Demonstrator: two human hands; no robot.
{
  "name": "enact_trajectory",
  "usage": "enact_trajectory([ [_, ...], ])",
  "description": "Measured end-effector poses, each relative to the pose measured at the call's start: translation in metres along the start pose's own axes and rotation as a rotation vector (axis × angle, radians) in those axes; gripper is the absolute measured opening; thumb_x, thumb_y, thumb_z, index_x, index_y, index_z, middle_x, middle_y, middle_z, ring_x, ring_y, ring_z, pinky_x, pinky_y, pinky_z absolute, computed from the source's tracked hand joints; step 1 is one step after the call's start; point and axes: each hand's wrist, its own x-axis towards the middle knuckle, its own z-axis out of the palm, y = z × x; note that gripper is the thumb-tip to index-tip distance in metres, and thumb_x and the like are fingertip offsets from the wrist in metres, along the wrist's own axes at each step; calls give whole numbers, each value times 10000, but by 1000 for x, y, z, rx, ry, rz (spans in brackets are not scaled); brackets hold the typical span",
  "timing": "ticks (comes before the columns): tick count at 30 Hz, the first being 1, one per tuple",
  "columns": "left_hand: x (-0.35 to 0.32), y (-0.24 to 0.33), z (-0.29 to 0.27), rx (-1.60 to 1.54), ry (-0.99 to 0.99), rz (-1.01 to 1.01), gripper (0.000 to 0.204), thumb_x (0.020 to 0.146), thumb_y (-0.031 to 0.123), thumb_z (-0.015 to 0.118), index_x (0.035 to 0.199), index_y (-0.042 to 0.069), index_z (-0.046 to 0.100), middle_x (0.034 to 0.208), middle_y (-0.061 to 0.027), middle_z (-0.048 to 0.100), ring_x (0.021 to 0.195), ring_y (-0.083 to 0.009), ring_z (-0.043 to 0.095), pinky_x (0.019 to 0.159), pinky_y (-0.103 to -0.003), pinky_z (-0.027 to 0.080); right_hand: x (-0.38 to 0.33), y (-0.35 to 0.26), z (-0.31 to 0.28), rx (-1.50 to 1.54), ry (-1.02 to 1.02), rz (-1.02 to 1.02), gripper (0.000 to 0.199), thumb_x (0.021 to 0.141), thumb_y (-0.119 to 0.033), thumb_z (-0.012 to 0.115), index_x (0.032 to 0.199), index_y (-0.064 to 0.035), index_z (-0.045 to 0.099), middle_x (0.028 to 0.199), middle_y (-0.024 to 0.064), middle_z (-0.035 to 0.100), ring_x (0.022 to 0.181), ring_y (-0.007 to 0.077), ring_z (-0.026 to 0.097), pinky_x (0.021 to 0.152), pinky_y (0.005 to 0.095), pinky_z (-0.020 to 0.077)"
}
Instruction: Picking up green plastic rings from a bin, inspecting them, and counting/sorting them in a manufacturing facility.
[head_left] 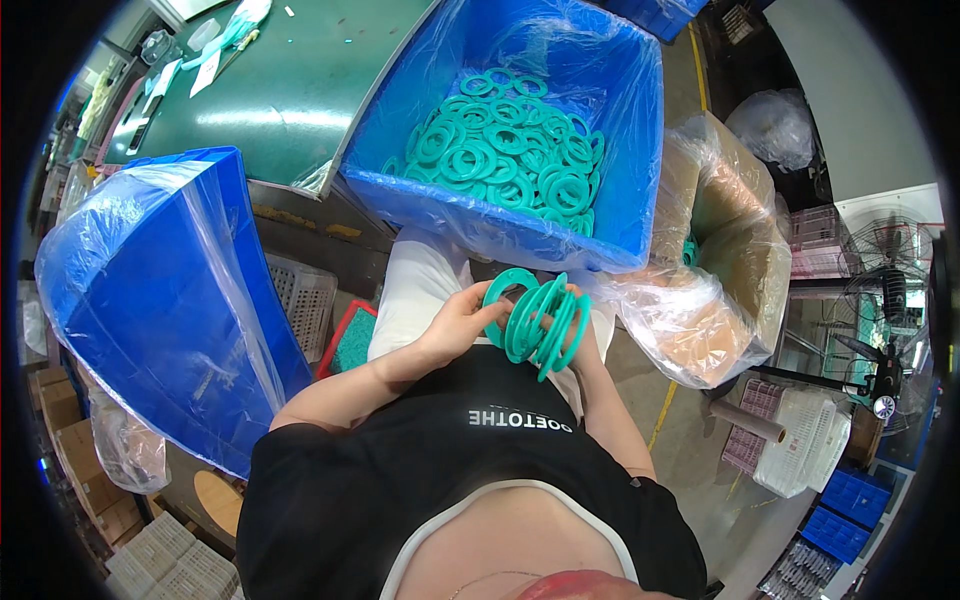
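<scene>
In front of my lap, my left hand (458,322) pinches one flat teal plastic ring (511,274) by its edge, fingers closed. Beside it, my right hand (590,352) carries a loose bunch of several teal rings (522,332), its fingers passing through their holes. The bunch hides much of that hand. Just beyond my hands stands a blue bin (632,150) lined with clear plastic film, tilted in the view. A heap of the same teal rings (500,138) covers its bottom.
An open cardboard box (735,240) with a plastic liner stands right of the bin. At left are another film-lined blue bin (150,270) and a red-rimmed tray (335,340) of teal pieces. A green table (270,80) lies far left; a fan (885,290) stands right.
</scene>
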Motion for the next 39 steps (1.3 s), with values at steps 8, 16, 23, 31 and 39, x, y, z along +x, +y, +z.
enact_trajectory([
  [8,5,-12,8,-330,219,182,178,868,-29,463,1036,21,438,919,-80,574,882,-158,590,807,-300,473,1,24,-7,798,-165,174,185,788,-124,684,933,-59,588,804,37,608,711,141,595,618,286,495],
  [16,5,10,-8,-236,-52,36,334,1001,322,373,1121,36,497,802,-32,556,864,-148,573,809,-296,458,-15,-25,-5,426,-22,215,202,779,-111,708,931,-49,592,825,49,630,730,151,616,602,290,513],
  [23,18,13,-23,-147,-247,-90,362,1000,316,384,985,20,593,614,15,444,658,-114,496,686,-277,421,-14,-32,-19,367,-187,160,221,756,-58,703,936,-61,575,791,29,601,694,135,604,581,276,509],
  [31,14,24,-12,1041,239,480,170,885,198,577,824,39,582,666,-90,598,666,-242,602,606,-350,455,-18,-41,-20,336,-121,248,182,764,-61,692,912,-40,589,798,45,610,659,147,608,551,275,508],
  [39,30,29,-11,91,91,132,358,1013,263,354,930,7,591,683,-28,577,612,-94,564,573,-233,477,13,-11,-79,551,133,-196,227,779,-156,713,947,-67,590,843,27,613,732,137,579,612,293,490],
])
